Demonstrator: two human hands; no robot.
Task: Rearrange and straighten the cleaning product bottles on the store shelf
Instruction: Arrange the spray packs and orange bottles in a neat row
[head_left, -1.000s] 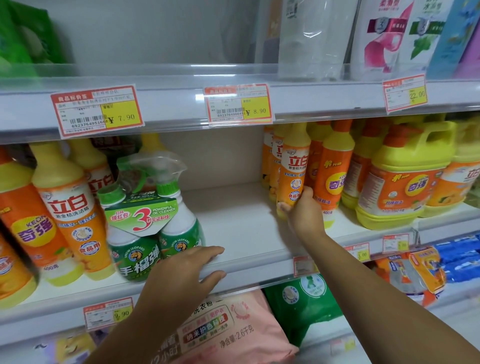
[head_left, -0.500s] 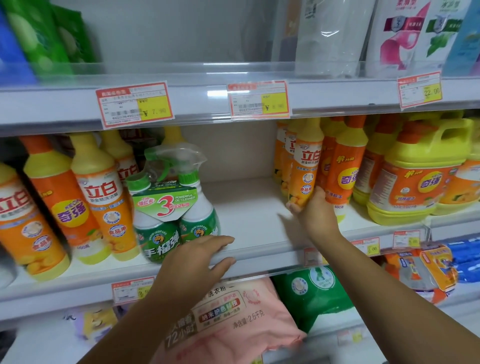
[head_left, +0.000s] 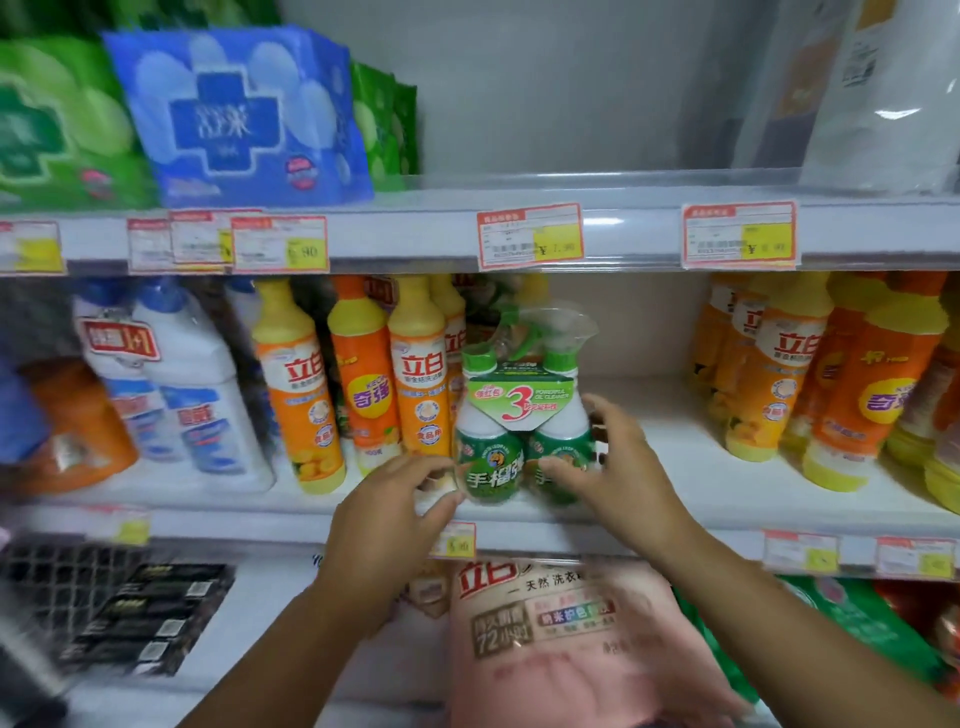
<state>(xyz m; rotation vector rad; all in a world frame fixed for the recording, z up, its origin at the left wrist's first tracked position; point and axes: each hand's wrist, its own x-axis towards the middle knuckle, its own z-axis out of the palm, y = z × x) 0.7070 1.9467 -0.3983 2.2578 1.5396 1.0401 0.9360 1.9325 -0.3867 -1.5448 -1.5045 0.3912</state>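
Right hand (head_left: 613, 462) now joins left hand (head_left: 400, 499) on the centre-frame spray twin-pack (head_left: 519, 447); our curled fingers (head_left: 602, 410) clasp its sides to square it.

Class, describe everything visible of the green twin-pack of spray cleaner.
The twin-pack is two white plastic bottles with green labels and caps, joined by a green card collar with a red 3; a clear wrapped trigger sprayer sits on top. It stands upright at the shelf front, beside orange bottles. The left hand grips its lower left, the right hand its right bottle.
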